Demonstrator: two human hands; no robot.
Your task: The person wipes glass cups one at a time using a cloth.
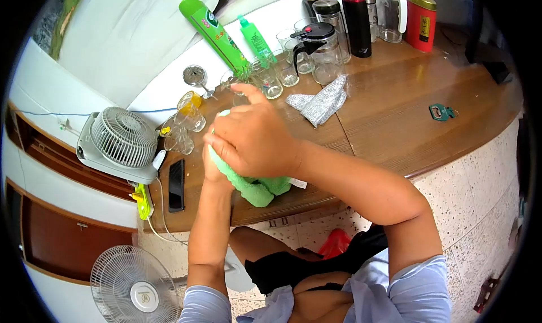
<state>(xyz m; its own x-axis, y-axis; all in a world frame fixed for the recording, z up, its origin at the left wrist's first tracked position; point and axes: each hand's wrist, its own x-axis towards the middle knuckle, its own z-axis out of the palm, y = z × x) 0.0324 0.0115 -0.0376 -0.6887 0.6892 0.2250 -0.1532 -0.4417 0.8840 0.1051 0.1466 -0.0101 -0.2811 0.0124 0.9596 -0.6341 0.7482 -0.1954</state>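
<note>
Both my hands are together over the near left part of the brown wooden table. My right hand (259,134) lies on top, its fingers bent around a green cloth (257,192) and one finger pointing up and away. Beneath it, my left hand (211,165) grips the same cloth from the left side; most of its fingers are hidden. The cloth hangs down toward the table's front edge. Whether anything is wrapped inside it cannot be seen. Just beyond my fingers stand several clear drinking glasses (272,86).
A glass teapot (327,60), black tumbler (355,24), red tin (420,27) and green spray can (212,32) stand at the back. A grey cloth (322,102) and bottle opener (442,112) lie rightward. Left are a phone (176,185) and small fan (121,139).
</note>
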